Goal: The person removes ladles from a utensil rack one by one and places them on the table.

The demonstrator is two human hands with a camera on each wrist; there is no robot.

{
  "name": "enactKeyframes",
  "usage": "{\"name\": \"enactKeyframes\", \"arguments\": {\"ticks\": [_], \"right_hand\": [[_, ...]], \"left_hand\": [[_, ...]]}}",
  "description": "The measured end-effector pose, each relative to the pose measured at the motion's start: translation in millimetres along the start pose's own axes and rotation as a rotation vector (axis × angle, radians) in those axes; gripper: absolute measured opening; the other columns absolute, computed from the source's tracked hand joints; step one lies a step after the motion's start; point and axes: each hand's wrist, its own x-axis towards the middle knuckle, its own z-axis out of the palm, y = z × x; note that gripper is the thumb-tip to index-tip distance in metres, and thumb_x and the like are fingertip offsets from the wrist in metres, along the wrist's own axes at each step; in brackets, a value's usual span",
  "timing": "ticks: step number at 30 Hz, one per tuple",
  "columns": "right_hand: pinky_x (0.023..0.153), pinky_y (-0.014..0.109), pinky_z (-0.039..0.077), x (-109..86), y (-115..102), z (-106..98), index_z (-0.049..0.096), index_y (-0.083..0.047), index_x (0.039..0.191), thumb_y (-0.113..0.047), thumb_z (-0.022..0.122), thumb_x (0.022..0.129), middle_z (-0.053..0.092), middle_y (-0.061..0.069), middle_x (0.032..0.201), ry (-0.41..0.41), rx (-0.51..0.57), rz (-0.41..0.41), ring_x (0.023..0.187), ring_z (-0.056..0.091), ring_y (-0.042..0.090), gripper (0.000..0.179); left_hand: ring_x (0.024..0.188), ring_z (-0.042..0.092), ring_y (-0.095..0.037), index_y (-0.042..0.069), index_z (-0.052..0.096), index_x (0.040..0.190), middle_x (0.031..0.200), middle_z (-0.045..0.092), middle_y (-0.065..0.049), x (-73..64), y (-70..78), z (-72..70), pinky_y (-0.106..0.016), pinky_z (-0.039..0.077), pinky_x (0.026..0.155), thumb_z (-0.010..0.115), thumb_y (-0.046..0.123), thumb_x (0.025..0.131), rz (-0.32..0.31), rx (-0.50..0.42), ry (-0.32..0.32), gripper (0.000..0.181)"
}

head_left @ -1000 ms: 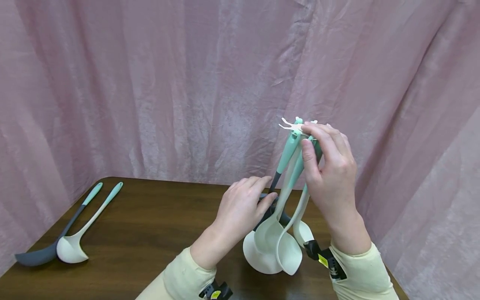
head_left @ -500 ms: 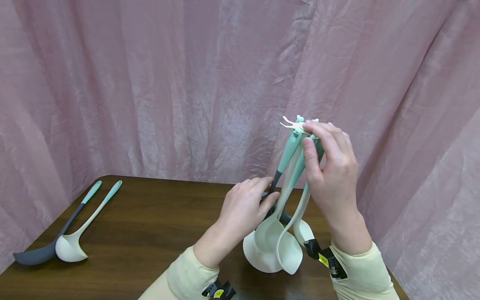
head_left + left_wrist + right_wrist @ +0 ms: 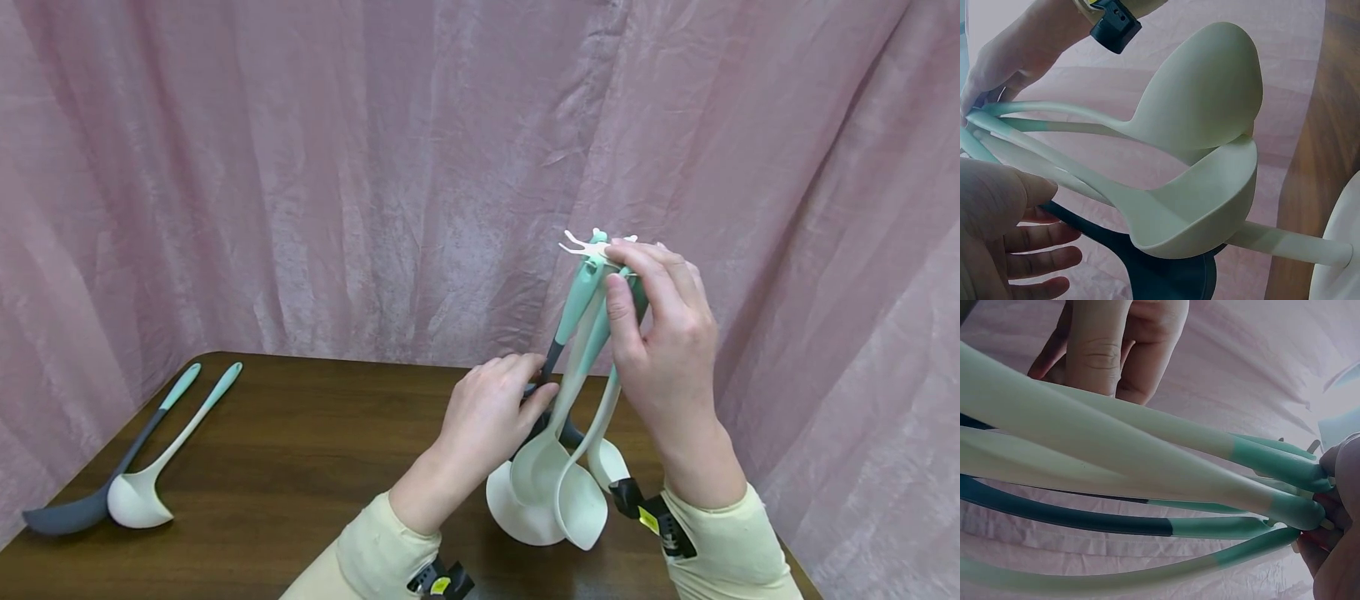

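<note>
Fronting pink curtains (image 3: pixel 300 208), a wooden table (image 3: pixel 322 467) bears a rack (image 3: pixel 513 521).

**Lettering check: nothing legible**

Head view: yellow label (image 3: pixel 648 522) on the black right-wrist device (image 3: pixel 627 498), toward five o'clock; pale marks (image 3: pixel 672 547) near it too small to read. Second yellow label (image 3: pixel 440 586) on the black left-wrist device (image 3: pixel 460 582), at six o'clock, likewise unreadable. Both wrist views: no readable characters.

2 utensils (image 3: pixel 141 498) lie on a brown table (image 3: pixel 322 450) before pink curtains (image 3: pixel 322 167).
</note>
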Motion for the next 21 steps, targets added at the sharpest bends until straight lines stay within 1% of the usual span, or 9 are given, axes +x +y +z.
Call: {"name": "enactKeyframes", "arguments": {"ticks": [5, 14, 21], "right_hand": [[0.117, 0.045, 0.046, -0.9, -1.5, -1.5, 0.076, -0.003, 0.134, -0.026, 0.061, 0.114, 0.075, 0.014, 0.132, 0.001, -0.001, 0.003, 0.131, 0.065, 0.036, 0.035], [0.121, 0.046, 0.043, 0.2, -4.3, -5.2, 0.076, -0.002, 0.135, -0.022, 0.062, 0.113, 0.075, 0.015, 0.133, 0.004, 0.007, -0.001, 0.131, 0.065, 0.036, 0.033], [0.12, 0.046, 0.044, 0.5, -3.6, -6.3, 0.075, -0.002, 0.135, -0.025, 0.06, 0.114, 0.074, 0.014, 0.134, -0.006, 0.001, 0.001, 0.132, 0.064, 0.036, 0.035]], "left_hand": [[0.085, 0.072, -0.018, 0.014, 0.077, 0.113, 0.096, 0.076, 0.002, -0.7, 0.7, 1.8, -0.037, 0.058, 0.071, 0.084, 0.027, 0.102, -0.011, -0.004, 0.001, 0.018], [0.077, 0.07, -0.017, 0.017, 0.074, 0.103, 0.087, 0.072, 0.006, -0.6, 1.2, 2.3, -0.038, 0.056, 0.067, 0.087, 0.024, 0.099, 0.004, 0.003, 0.022, 0.015], [0.076, 0.07, -0.016, 0.017, 0.074, 0.101, 0.085, 0.071, 0.006, 0.5, 0.7, 2.1, -0.037, 0.056, 0.067, 0.087, 0.023, 0.099, 0.005, 0.025, 0.022, 0.015]]}}
